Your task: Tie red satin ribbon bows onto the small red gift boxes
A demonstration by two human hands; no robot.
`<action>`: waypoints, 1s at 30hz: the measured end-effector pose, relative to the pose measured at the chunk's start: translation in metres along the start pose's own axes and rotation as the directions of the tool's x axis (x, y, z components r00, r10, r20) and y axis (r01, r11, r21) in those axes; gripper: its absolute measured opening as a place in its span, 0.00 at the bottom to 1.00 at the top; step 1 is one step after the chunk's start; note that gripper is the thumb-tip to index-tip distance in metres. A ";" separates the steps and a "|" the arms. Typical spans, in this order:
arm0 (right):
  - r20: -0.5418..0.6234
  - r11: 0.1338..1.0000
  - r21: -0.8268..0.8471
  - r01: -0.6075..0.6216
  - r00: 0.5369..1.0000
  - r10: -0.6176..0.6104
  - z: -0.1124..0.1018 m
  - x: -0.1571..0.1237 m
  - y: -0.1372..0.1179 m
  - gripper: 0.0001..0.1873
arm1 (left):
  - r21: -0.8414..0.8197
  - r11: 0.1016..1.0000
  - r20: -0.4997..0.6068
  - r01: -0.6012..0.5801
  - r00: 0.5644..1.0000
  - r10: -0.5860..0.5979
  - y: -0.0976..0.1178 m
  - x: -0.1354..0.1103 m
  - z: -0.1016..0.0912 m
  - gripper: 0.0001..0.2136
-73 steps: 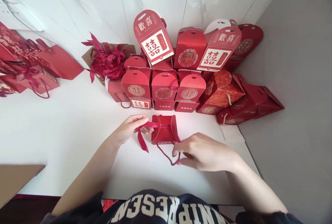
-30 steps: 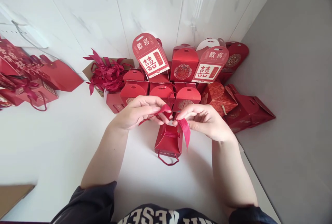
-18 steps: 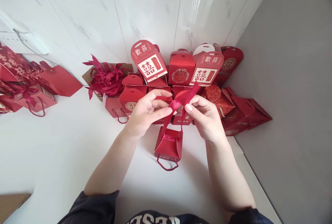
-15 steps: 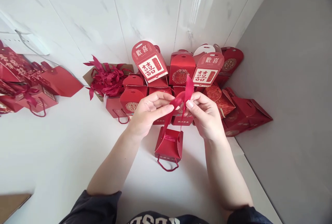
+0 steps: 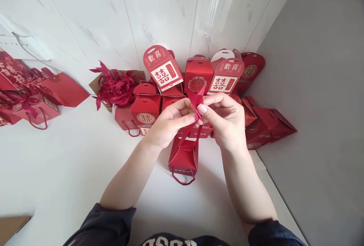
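Note:
Above a small red gift box (image 5: 183, 158), both hands pinch a dark red ribbon (image 5: 196, 100). My left hand (image 5: 170, 122) is closed on it from the left, thumb and fingertips together. From the right my right hand (image 5: 223, 119) grips the ribbon too, its thumb pressed where the two lengths cross. Both ribbon lengths run down from the fingers to holes in the sides of the box top. The box stands on the white surface with a twisted red cord handle (image 5: 183, 182) hanging at its front. Part of the crossing is hidden by the fingers.
Behind the hands stand several red gift boxes (image 5: 145, 111) along a tiled wall (image 5: 159, 14). A brown bag with a heap of ribbons (image 5: 116, 88) is left of them. More red bags (image 5: 65, 88) lie far left. A grey panel (image 5: 315, 86) borders the right.
My hands have come closer together, and the ribbon ends now cross and overlap between the fingertips. The box stays in place, apart from a slight shift of the view.

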State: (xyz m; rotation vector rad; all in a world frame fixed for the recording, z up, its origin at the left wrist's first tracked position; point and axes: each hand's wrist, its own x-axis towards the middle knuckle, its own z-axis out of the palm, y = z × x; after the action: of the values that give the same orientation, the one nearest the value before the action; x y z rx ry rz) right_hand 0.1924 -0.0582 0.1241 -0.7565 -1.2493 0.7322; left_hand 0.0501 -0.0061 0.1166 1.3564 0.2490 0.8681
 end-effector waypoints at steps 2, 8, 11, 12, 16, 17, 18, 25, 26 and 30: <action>-0.046 0.998 -0.034 0.050 0.998 -0.051 0.001 0.000 -0.002 0.04 | 0.082 0.995 -0.002 -0.053 0.999 0.054 0.002 -0.002 0.003 0.04; -0.185 0.991 -0.035 0.129 0.974 -0.134 0.006 -0.006 -0.006 0.13 | 0.593 0.780 -0.138 -0.200 0.929 0.343 0.013 -0.013 0.020 0.08; -0.172 0.993 -0.047 0.105 0.979 -0.112 0.008 -0.008 -0.010 0.14 | 0.717 0.679 -0.171 -0.161 0.903 0.395 0.016 -0.017 0.025 0.12; -0.160 0.994 -0.045 0.101 0.981 -0.106 0.008 -0.008 -0.011 0.14 | 0.714 0.683 -0.176 -0.158 0.903 0.392 0.016 -0.017 0.025 0.13; -0.108 0.997 -0.033 0.070 0.991 -0.073 0.006 -0.006 -0.018 0.15 | 0.617 0.773 -0.165 -0.145 0.937 0.307 0.017 -0.016 0.024 0.12; -0.097 0.998 -0.033 0.051 0.994 -0.054 0.006 -0.005 -0.020 0.15 | 0.586 0.798 -0.157 -0.139 0.947 0.281 0.017 -0.015 0.024 0.12; -0.082 0.999 -0.037 0.029 0.996 -0.032 0.005 -0.005 -0.022 0.15 | 0.559 0.818 -0.146 -0.137 0.955 0.259 0.018 -0.014 0.023 0.12; -0.014 0.971 -0.224 0.082 0.996 -0.087 0.001 -0.012 -0.027 0.08 | 0.575 0.800 -0.066 -0.172 0.965 0.255 0.021 -0.013 0.021 0.11; -0.028 0.962 -0.255 0.101 0.993 -0.112 0.001 -0.014 -0.028 0.09 | 0.614 0.773 -0.076 -0.160 0.962 0.260 0.019 -0.016 0.023 0.10; -0.059 0.934 -0.322 0.152 0.982 -0.180 0.003 -0.019 -0.030 0.11 | 0.832 0.555 -0.165 0.004 0.956 0.241 -0.007 -0.049 0.032 0.31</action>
State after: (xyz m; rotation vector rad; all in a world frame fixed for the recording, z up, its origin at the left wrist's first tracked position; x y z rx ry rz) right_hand 0.1887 -0.0898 0.1390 -0.9205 -1.3485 0.3583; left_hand 0.0404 -0.0623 0.1025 2.1644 0.8782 1.1087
